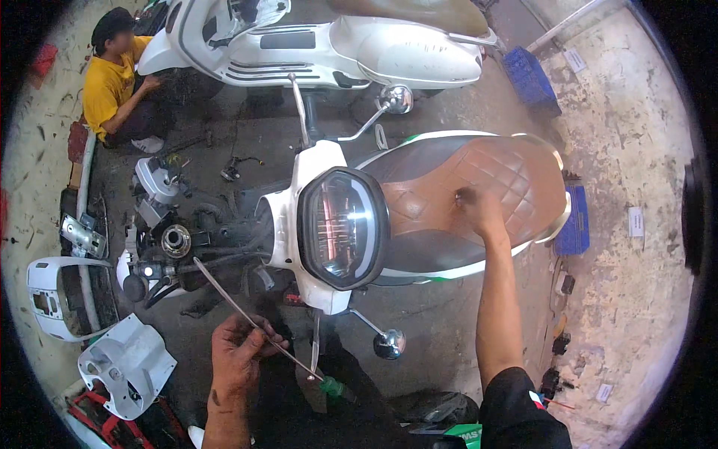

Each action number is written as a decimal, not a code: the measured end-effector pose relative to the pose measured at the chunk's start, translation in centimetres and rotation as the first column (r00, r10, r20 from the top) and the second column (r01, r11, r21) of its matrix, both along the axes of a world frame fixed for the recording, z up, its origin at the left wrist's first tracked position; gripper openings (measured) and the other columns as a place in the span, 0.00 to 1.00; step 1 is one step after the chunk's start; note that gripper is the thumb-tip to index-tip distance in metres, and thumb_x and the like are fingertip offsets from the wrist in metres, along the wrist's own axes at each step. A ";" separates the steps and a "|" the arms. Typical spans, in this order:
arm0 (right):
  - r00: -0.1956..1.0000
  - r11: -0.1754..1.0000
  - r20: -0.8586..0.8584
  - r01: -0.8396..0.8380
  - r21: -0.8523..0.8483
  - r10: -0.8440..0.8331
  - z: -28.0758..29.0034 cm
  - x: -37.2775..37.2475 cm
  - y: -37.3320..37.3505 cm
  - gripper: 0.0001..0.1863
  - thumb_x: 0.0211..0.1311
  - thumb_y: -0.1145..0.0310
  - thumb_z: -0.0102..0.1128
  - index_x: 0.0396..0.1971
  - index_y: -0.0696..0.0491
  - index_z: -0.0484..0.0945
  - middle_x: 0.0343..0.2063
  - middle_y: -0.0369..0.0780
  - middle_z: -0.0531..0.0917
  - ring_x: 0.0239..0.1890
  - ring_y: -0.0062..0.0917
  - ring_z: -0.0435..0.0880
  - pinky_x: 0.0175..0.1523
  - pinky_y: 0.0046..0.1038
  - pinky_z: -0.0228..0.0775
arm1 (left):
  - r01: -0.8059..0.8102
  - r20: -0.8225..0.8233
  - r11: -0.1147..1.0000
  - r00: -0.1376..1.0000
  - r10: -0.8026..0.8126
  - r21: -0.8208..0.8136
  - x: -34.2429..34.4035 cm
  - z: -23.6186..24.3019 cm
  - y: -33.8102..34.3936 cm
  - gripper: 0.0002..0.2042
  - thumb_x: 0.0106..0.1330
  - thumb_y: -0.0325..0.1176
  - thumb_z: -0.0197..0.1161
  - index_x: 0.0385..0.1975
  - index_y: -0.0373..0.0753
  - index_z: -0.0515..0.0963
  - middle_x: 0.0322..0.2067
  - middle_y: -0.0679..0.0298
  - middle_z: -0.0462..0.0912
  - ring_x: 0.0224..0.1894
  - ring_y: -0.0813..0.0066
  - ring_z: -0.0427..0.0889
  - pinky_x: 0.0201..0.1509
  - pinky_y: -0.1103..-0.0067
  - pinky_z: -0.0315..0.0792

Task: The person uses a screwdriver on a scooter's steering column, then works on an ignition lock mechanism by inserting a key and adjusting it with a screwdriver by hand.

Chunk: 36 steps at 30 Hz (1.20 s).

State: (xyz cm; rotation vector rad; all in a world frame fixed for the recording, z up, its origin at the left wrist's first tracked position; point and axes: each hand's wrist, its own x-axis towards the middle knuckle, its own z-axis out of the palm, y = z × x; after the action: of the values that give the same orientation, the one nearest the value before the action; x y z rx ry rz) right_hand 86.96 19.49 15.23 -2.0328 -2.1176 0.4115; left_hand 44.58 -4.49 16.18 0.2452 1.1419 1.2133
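Note:
My left hand (243, 344) is closed on the thin metal shaft of a long screwdriver (224, 292), its green handle (330, 385) at the lower right and its tip reaching toward a round metal fitting (176, 242) on the scooter's front. My right hand (479, 209) rests at the brown quilted seat (527, 179), its fingers curled in; anything inside them is hidden. The white handlebar cowl with its headlamp (336, 228) lies between my hands, with mirrors on stalks.
A second white scooter (415, 56) stands behind, with a person (112, 97) in yellow crouching beside it. Loose white panels (142, 344) and metal brackets lie at left; blue crates (572, 232) line the wall at right.

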 end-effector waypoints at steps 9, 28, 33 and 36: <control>0.614 0.788 -0.785 -0.446 -0.425 -0.076 2.7 -6.1 -16.2 0.20 0.55 0.68 0.65 0.45 0.63 0.75 0.39 0.47 0.82 0.41 0.31 0.82 0.47 0.33 0.74 | 0.087 0.162 0.996 0.983 -0.089 0.021 -0.4 -0.4 2.3 0.13 0.65 0.29 0.58 0.47 0.32 0.70 0.39 0.58 0.77 0.41 0.64 0.81 0.47 0.64 0.80; 0.289 0.839 -0.819 -0.082 -0.538 -0.496 -6.3 -13.3 -21.4 0.21 0.60 0.65 0.62 0.49 0.51 0.64 0.28 0.40 0.78 0.17 0.16 0.69 0.20 0.16 0.58 | -0.319 0.123 0.935 0.945 0.302 0.154 -0.2 -6.2 6.9 0.10 0.64 0.31 0.61 0.44 0.41 0.76 0.37 0.62 0.82 0.41 0.67 0.82 0.40 0.67 0.82; 0.230 0.847 -0.823 0.007 -0.532 -0.519 -6.1 -15.4 -22.2 0.21 0.59 0.64 0.63 0.48 0.51 0.65 0.22 0.34 0.71 0.16 0.16 0.67 0.19 0.18 0.59 | -0.327 0.057 0.931 0.945 0.322 0.161 -0.5 -6.7 7.0 0.09 0.64 0.31 0.61 0.43 0.41 0.76 0.37 0.61 0.82 0.41 0.66 0.83 0.40 0.65 0.82; 0.229 0.845 -0.816 0.071 -0.530 -0.530 -5.2 -16.2 -22.4 0.21 0.59 0.63 0.64 0.47 0.53 0.66 0.23 0.35 0.72 0.15 0.16 0.67 0.18 0.19 0.60 | -0.342 0.074 0.924 0.940 0.334 0.171 -0.6 -6.6 6.9 0.10 0.64 0.30 0.61 0.44 0.42 0.76 0.37 0.62 0.82 0.41 0.65 0.82 0.40 0.64 0.82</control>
State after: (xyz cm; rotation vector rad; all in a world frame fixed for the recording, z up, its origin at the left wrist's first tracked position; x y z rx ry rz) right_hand 70.81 -2.92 10.06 -1.5207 -0.8324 1.6046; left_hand 43.99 2.43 9.60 0.1601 1.0630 1.6256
